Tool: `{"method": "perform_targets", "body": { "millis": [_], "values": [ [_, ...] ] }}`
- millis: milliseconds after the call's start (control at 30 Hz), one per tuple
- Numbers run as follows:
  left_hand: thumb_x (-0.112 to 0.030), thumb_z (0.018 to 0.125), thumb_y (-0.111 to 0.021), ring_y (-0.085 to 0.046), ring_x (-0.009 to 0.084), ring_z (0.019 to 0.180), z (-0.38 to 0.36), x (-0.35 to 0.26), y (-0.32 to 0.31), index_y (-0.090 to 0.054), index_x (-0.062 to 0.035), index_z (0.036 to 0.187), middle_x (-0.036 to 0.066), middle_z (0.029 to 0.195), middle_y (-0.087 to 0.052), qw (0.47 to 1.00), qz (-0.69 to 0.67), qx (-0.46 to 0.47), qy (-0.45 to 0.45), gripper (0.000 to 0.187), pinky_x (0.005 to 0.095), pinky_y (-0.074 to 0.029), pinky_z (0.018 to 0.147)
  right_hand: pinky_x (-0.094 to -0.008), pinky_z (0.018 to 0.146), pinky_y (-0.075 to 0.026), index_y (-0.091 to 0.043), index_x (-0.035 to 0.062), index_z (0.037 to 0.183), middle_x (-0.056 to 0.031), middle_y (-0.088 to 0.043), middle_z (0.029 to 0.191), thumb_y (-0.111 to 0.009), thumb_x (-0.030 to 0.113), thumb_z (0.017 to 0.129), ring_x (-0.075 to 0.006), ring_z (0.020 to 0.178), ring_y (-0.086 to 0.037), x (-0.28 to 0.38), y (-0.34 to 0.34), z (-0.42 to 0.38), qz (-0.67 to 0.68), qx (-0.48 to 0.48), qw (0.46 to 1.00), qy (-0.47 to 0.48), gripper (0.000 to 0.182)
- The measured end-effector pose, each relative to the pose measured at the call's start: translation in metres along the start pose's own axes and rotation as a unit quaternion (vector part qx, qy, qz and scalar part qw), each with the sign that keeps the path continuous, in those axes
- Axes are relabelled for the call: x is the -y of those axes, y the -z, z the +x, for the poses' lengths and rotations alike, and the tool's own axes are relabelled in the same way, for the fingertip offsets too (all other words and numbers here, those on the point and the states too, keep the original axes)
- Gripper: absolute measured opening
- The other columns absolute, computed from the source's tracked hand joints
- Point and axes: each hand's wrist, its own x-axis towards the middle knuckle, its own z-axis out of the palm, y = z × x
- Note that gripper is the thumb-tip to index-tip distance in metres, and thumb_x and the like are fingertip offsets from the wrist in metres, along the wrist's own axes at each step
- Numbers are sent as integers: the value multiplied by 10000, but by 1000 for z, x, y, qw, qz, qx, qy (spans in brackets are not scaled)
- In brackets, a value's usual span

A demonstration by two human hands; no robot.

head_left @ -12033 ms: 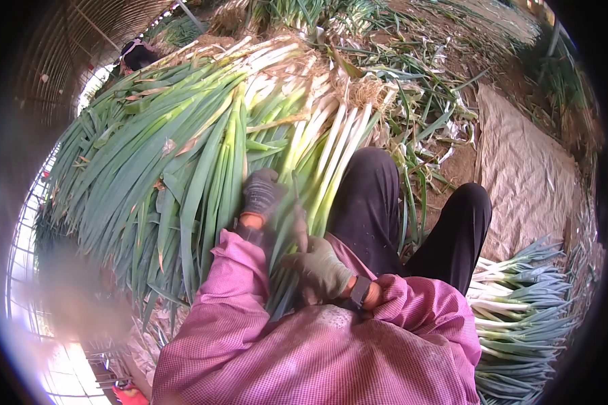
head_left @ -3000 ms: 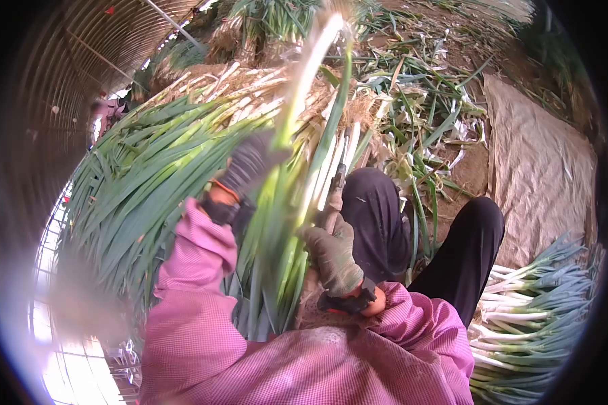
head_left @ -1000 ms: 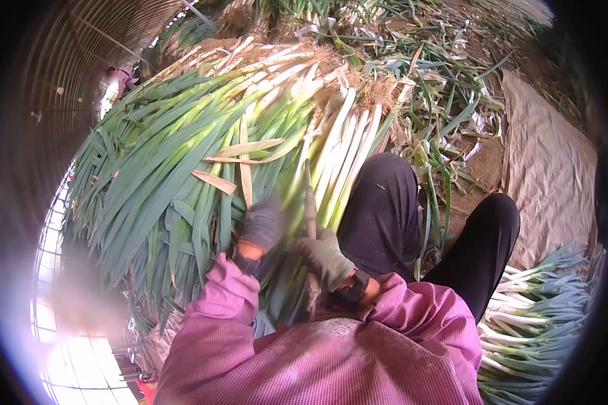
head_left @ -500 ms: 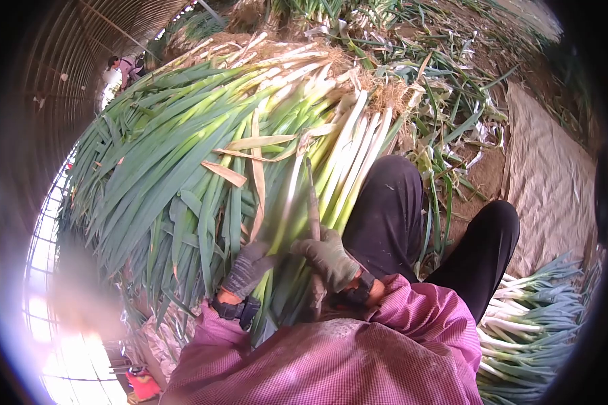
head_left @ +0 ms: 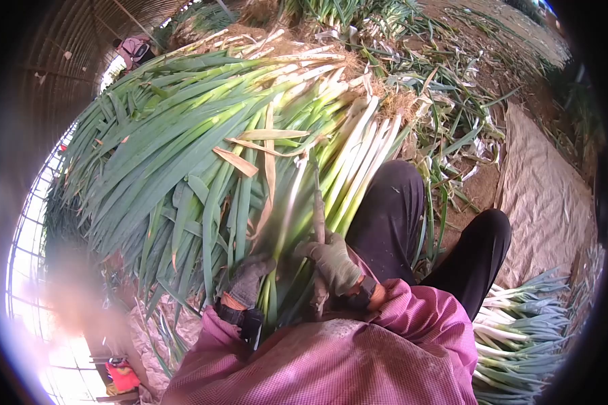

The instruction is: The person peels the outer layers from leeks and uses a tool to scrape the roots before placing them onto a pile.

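My left hand [head_left: 251, 275], in a grey glove, is closed around the green part of a green onion [head_left: 291, 202], whose white stem points away from me. Beside it, my right hand [head_left: 334, 264], also gloved, grips a long, narrow knife-like tool [head_left: 319, 216]; its dark thin end points away and a dirty brown shaft runs below the fist. Just past both hands lies a big pile of green onions [head_left: 175, 142], leaves to the left and roots to the right. The fingertips of my left hand are partly blurred.
My bent knees [head_left: 392, 202] stand right of the pile. Leaf scraps [head_left: 452, 128] litter the soil beyond. A brown cloth sheet [head_left: 544, 196] lies at right, above another row of green onions [head_left: 520, 331]. Another person [head_left: 135, 50] bends at the far left.
The camera view has shifted slightly. My right hand and the tool sit a little further right; the left hand keeps hold of the green onion.
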Motion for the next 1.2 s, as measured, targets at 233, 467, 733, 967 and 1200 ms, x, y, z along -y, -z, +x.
{"method": "perform_targets", "body": {
  "millis": [233,467,733,967,1200],
  "values": [
    [-132,848,-626,-587,184,648,10,24,5,-659,7,969,81,720,-629,953,240,-17,-184,188,327,-461,610,-317,617,-482,-572,-49,1075,-80,-607,850,-677,54,807,-170,714,-577,-12,-4,5,20,10,1000,9,306],
    [-129,813,-691,-576,351,638,-20,38,-3,-657,-8,962,171,737,-597,714,570,-128,-386,195,440,-447,575,-295,631,-493,-567,-65,1081,-85,-616,826,-673,124,842,-182,667,-594,-2,-4,11,-17,-41,998,33,322],
    [-198,837,-685,-560,354,592,-61,7,-18,-607,-20,948,186,745,-583,753,517,-175,-368,224,456,-449,551,-427,752,-522,-351,-36,1310,-202,-605,1105,-726,515,765,-381,937,-633,44,19,32,-460,-253,746,410,861],
    [-210,829,-677,-583,400,680,-74,6,-33,-575,-28,901,206,762,-586,734,566,-128,-353,220,474,-457,602,-287,572,-493,-540,82,1209,-64,-626,776,-776,215,781,-165,644,-619,66,22,76,-468,-213,765,389,506],
    [-143,807,-667,-594,385,746,-104,19,6,-581,-39,891,168,829,-590,919,310,15,-242,159,468,-466,644,-270,481,-488,-635,64,830,-61,-657,702,-587,176,865,-173,587,-639,178,147,130,-703,-470,456,279,127]
  ]
}}
